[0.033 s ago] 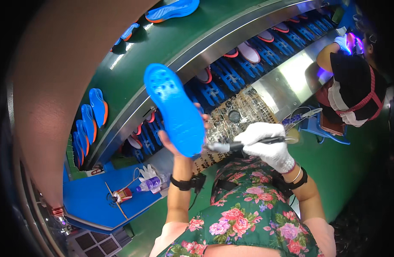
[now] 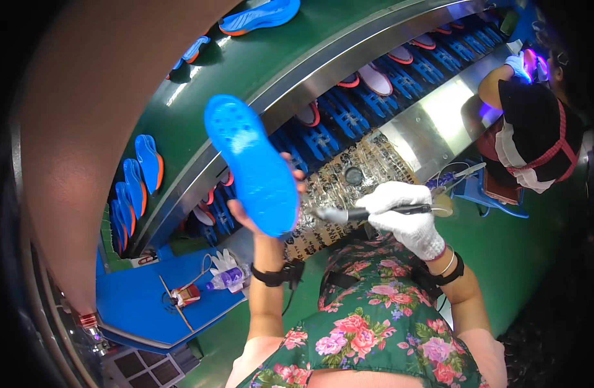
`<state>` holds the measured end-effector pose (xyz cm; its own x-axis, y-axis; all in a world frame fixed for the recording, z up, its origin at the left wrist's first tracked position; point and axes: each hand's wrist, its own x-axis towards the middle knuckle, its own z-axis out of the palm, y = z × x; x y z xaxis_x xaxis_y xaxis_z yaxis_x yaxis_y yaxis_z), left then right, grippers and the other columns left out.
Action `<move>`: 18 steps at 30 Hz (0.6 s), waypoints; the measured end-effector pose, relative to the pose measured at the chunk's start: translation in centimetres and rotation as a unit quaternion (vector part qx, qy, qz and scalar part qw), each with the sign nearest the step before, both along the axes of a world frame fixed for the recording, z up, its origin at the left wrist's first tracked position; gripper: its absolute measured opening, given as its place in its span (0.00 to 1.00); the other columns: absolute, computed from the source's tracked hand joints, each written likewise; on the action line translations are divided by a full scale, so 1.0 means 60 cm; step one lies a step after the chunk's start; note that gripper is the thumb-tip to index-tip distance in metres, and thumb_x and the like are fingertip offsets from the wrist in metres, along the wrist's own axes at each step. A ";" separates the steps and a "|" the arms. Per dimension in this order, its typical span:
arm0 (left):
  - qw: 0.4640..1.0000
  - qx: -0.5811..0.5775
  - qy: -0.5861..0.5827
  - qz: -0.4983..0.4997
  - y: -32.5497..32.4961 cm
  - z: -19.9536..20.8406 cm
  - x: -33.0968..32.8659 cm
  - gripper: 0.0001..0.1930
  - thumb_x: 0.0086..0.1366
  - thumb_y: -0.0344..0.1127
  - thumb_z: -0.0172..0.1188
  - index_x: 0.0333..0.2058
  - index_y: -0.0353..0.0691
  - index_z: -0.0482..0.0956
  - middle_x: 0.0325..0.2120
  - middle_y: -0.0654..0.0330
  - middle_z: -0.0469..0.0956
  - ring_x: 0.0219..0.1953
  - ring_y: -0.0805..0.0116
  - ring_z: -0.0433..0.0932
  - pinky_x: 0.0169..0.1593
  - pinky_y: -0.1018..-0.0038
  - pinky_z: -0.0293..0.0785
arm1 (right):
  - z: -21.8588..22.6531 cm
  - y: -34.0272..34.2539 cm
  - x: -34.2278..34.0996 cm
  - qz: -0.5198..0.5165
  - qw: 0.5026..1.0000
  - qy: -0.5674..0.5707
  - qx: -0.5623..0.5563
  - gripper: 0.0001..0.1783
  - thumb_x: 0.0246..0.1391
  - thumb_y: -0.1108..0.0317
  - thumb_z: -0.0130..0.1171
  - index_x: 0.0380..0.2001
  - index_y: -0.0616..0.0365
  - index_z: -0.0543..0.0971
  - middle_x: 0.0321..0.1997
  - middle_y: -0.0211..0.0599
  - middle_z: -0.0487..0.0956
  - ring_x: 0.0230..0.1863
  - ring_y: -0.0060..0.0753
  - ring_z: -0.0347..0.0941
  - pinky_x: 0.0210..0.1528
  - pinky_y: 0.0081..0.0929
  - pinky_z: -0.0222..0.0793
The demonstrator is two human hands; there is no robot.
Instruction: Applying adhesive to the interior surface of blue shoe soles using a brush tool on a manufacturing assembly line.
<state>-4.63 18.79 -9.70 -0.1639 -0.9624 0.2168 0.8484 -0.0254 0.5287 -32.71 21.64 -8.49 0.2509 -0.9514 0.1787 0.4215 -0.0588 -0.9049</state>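
My bare left hand point(image 2: 244, 218) grips a bright blue shoe sole point(image 2: 261, 169) by its edges, thumb on the near left side and fingertips showing on the right. The sole is tilted up, its wide flat face toward me and a cluster of round dimples at its upper end. A white knitted glove covers my right hand point(image 2: 405, 218), which is closed around the dark handle of a brush point(image 2: 356, 215). The pale bristles point left toward the sole's lower right edge, with a small gap between them. Part of my left hand is hidden behind the sole.
Under my hands lies a taped work surface point(image 2: 387, 155) with a dark round cap. Beyond it runs a rack of blue holders point(image 2: 345, 113) with shoe parts. Blue-orange soles point(image 2: 148, 161) line a green belt. A bottle point(image 2: 226, 279) lies left; a co-worker point(image 2: 536, 129) sits right.
My left hand and the sole have shifted a little to the left. The brush now stands apart from the sole's edge, where its tip was close against it before.
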 end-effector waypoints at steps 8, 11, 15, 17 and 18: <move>0.961 0.106 0.236 0.101 -0.150 0.155 0.180 0.49 0.68 0.64 0.53 0.72 0.31 0.49 0.69 0.38 0.52 0.69 0.37 0.55 0.69 0.48 0.64 | -0.081 -0.013 0.050 -0.025 0.997 0.024 0.071 0.11 0.52 0.78 0.69 0.40 0.62 0.88 0.40 0.38 0.87 0.41 0.25 0.82 0.46 0.24 0.76; 0.938 0.148 0.268 0.160 -0.152 0.158 0.186 0.46 0.72 0.63 0.45 0.72 0.29 0.48 0.72 0.38 0.49 0.68 0.41 0.57 0.66 0.50 0.68 | -0.093 0.001 0.063 0.029 0.992 0.090 0.079 0.11 0.52 0.74 0.71 0.41 0.60 0.88 0.38 0.34 0.87 0.40 0.22 0.81 0.45 0.22 0.75; 0.921 0.160 0.344 0.088 -0.152 0.157 0.239 0.44 0.74 0.64 0.39 0.69 0.25 0.53 0.66 0.37 0.57 0.58 0.47 0.68 0.55 0.55 0.75 | -0.105 0.004 0.067 0.016 0.994 0.092 0.052 0.10 0.53 0.74 0.70 0.40 0.60 0.88 0.38 0.36 0.86 0.40 0.24 0.82 0.45 0.23 0.75; 0.948 0.132 0.277 0.086 -0.168 0.141 0.303 0.50 0.71 0.71 0.39 0.67 0.21 0.54 0.57 0.38 0.62 0.58 0.45 0.68 0.54 0.56 0.75 | -0.109 -0.001 0.068 0.007 0.996 0.081 0.040 0.10 0.53 0.74 0.70 0.40 0.60 0.88 0.38 0.36 0.86 0.40 0.25 0.82 0.45 0.23 0.75; 0.957 0.122 0.256 0.065 -0.177 0.147 0.304 0.52 0.70 0.74 0.38 0.65 0.20 0.55 0.51 0.42 0.64 0.57 0.46 0.69 0.53 0.56 0.74 | -0.108 -0.003 0.067 0.007 0.995 0.083 0.061 0.10 0.53 0.74 0.70 0.39 0.61 0.88 0.38 0.36 0.86 0.40 0.25 0.82 0.45 0.24 0.76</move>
